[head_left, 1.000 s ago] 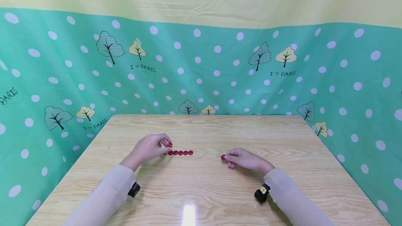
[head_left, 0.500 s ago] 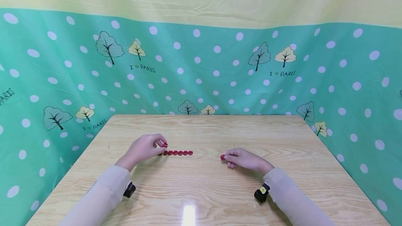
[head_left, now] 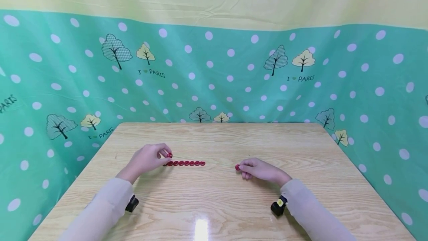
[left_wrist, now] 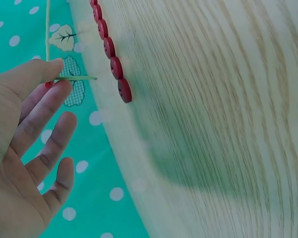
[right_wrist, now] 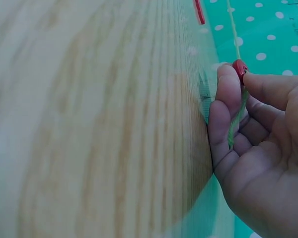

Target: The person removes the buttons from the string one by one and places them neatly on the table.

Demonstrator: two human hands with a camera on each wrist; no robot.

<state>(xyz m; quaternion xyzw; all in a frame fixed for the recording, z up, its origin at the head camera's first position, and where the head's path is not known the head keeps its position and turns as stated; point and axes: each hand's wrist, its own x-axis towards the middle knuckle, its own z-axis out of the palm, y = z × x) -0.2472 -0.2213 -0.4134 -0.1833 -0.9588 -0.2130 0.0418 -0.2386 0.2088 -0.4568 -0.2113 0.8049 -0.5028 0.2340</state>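
In the head view my left hand [head_left: 147,159] pinches a red button [head_left: 169,155] between thumb and fingertips, just behind the left end of a row of red buttons [head_left: 187,163] on the table. The left wrist view shows a light green string [left_wrist: 79,78] at those fingertips, its short end sticking out sideways; the button there is mostly hidden by the fingers. To the right, my right hand [head_left: 260,169] rests low at the table and pinches another red button [right_wrist: 240,71]. Green string [right_wrist: 235,34] runs up from this button, and a loose tail hangs across the palm.
Light wood table [head_left: 214,196] spreads under both hands. Behind it hangs a green and yellow cloth [head_left: 214,73] with white dots and printed trees. A dark wrist camera [head_left: 278,207] sits under the right sleeve, another [head_left: 132,203] under the left.
My left hand has moved left along the row with its button, uncovering more buttons at the row's left end. The right hand has stayed in place.
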